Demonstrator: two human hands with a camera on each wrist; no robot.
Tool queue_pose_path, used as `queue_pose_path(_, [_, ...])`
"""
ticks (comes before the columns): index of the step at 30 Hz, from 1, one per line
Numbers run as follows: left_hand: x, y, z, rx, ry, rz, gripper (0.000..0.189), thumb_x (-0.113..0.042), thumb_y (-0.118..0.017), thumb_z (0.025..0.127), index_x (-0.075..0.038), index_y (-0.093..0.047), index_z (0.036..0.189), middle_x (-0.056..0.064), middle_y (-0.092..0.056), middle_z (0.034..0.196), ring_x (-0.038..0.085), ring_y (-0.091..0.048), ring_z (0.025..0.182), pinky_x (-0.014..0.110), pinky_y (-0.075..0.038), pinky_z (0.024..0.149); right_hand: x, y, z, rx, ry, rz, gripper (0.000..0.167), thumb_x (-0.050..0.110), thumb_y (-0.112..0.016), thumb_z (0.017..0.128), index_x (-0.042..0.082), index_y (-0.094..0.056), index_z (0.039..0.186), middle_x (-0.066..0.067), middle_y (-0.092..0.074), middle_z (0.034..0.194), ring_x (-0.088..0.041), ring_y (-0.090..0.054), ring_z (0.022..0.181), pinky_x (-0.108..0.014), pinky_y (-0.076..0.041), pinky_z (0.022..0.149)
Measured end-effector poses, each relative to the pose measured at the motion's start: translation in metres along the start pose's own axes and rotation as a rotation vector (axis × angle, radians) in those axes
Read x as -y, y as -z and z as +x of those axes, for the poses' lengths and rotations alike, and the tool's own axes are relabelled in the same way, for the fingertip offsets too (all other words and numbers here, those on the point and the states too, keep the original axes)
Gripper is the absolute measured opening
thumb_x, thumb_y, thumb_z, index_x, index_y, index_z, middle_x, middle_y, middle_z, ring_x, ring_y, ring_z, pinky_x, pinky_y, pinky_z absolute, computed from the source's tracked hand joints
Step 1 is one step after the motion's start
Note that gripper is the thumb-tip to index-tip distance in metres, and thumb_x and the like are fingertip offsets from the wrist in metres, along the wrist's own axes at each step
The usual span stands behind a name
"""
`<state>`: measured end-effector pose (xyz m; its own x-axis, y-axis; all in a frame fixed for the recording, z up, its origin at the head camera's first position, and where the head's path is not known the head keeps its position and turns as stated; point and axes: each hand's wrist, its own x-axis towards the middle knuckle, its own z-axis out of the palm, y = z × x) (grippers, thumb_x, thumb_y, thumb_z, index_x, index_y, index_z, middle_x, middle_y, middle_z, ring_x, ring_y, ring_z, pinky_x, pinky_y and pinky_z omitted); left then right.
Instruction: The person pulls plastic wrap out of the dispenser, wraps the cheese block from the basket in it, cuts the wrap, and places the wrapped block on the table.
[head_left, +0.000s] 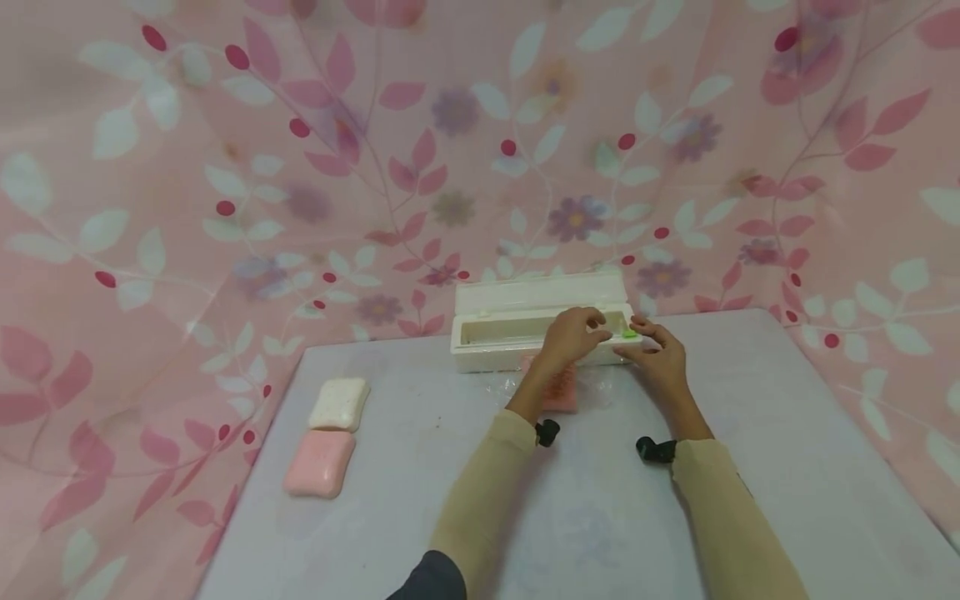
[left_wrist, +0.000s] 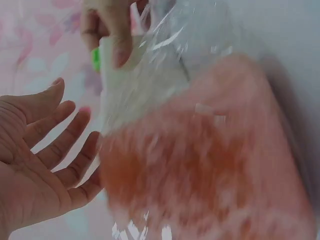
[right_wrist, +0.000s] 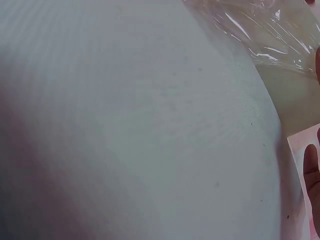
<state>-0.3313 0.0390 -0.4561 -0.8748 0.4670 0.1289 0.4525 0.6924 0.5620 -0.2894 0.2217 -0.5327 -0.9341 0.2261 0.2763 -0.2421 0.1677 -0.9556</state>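
A long white box (head_left: pixel 487 362), like a cling film dispenser, stands near the table's back edge with its lid raised. My left hand (head_left: pixel 572 335) is over its front rim; in the left wrist view that hand (left_wrist: pixel 37 155) shows spread, relaxed fingers with nothing in them. At the box's right end, my right hand (head_left: pixel 663 358) grips the corner between thumb and fingers, beside a small green slider (head_left: pixel 628 333). Clear plastic film (head_left: pixel 596 388) lies in front of the box. With it is a flat pink slab (head_left: pixel 562 393) with an orange-brown area, partly hidden by my left forearm.
A cream soap bar (head_left: pixel 339 404) and a pink soap bar (head_left: pixel 320 464) sit end to end at the table's left. A floral curtain (head_left: pixel 420 167) hangs close behind the pale table (head_left: pixel 600 517). Black wrist cameras are strapped on both wrists.
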Motion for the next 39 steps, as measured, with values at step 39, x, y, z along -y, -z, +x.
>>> queue_pose_path(39, [0.073, 0.027, -0.027, -0.108, -0.054, 0.283, 0.016, -0.041, -0.075, 0.086, -0.028, -0.08, 0.093, -0.012, -0.073, 0.1, 0.018, -0.058, 0.09, 0.034, -0.043, 0.071, -0.03, 0.005, 0.005, -0.071, -0.004, -0.092, 0.05, 0.014, -0.089, 0.072, -0.001, -0.069, 0.116, 0.002, -0.061, 0.134, -0.011, -0.048, 0.127, -0.018, -0.044, 0.077])
